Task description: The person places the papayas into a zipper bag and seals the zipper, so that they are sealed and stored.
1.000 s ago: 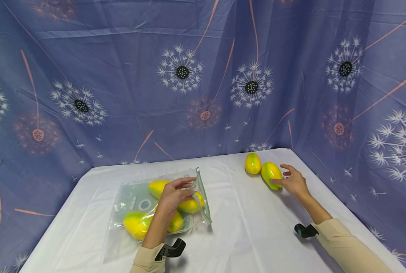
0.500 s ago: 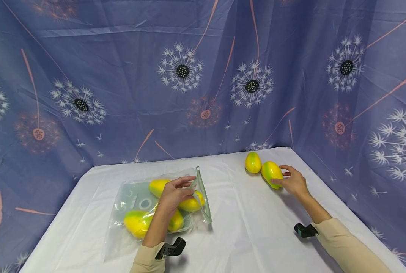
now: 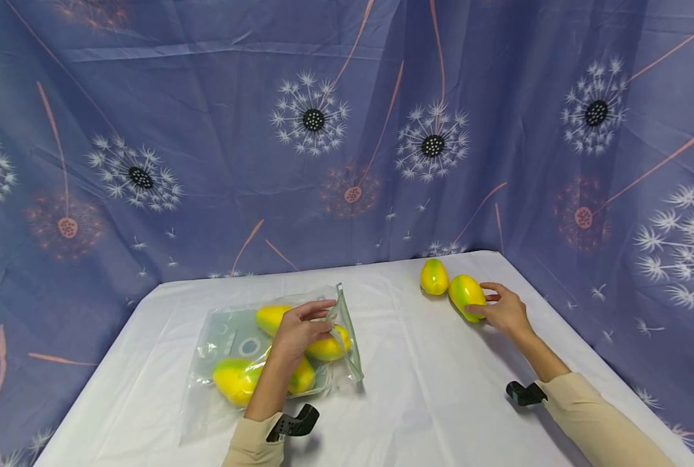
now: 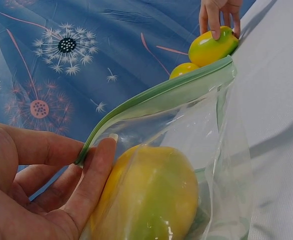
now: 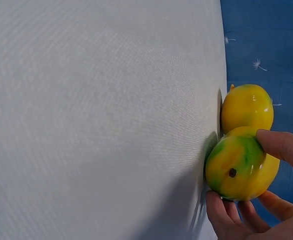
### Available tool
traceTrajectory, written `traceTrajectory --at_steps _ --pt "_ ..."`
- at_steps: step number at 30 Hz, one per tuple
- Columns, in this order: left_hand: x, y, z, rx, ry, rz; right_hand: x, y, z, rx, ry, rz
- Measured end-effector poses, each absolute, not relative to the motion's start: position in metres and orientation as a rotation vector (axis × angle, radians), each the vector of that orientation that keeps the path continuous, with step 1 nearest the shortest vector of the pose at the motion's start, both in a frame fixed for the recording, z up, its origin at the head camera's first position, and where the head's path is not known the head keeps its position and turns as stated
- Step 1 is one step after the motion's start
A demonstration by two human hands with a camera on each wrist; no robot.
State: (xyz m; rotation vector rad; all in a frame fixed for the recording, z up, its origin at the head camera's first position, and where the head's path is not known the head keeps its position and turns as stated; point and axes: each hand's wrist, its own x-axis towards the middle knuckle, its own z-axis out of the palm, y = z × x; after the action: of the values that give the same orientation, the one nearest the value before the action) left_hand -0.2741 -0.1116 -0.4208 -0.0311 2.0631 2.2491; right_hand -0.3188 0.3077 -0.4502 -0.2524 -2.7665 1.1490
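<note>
My left hand (image 3: 296, 332) pinches the green zip edge (image 4: 151, 97) of a clear plastic zip bag (image 3: 209, 344) between thumb and fingers, holding its mouth raised. Inside the bag lie several yellow-green mangoes (image 3: 235, 381); one mango (image 4: 151, 195) sits just behind the mouth in the left wrist view. At the far right of the table, my right hand (image 3: 507, 312) grips another mango (image 3: 465, 293), thumb on one side and fingers on the other. It still appears to rest on the cloth. A further loose mango (image 3: 434, 277) lies right beside it, toward the back.
A white cloth (image 3: 405, 389) covers the table. Blue dandelion-print curtains (image 3: 224, 130) hang along the back and sides, close to the table's far edge. Black wrist mounts (image 3: 293, 425) sit on both of my forearms.
My right hand's fingers have closed in on the mango, from spread around it to gripping it. The left hand and the bag stay about where they were.
</note>
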Motion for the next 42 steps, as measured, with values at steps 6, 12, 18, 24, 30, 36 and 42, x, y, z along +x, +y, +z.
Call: traceTrajectory --at_steps 6,12,18,24,30,36,42 --pt "-0.274 -0.112 -0.421 -0.031 2.066 2.25 -0.32 0.308 -0.449 -0.236 -2.756 1.161" --pt "-0.275 -0.111 -0.421 -0.026 2.06 2.249 -0.319 0.311 -0.444 -0.241 -2.766 1.168" --pt "-0.274 -0.11 -0.42 -0.029 2.069 2.245 -0.315 0.316 -0.433 -0.206 -2.757 1.145" --pt "-0.275 -0.111 -0.421 -0.035 2.057 2.262 -0.313 0.312 -0.418 -0.154 -2.74 1.137" --pt "-0.275 -0.11 -0.422 -0.041 2.063 2.253 -0.31 0.301 -0.404 -0.098 -2.761 1.178" --pt "-0.275 -0.111 -0.421 -0.043 2.057 2.252 -0.307 0.287 -0.391 -0.038 -2.754 1.199" --pt "-0.274 -0.111 -0.42 -0.049 2.061 2.253 -0.307 0.268 -0.385 0.045 -2.754 1.236"
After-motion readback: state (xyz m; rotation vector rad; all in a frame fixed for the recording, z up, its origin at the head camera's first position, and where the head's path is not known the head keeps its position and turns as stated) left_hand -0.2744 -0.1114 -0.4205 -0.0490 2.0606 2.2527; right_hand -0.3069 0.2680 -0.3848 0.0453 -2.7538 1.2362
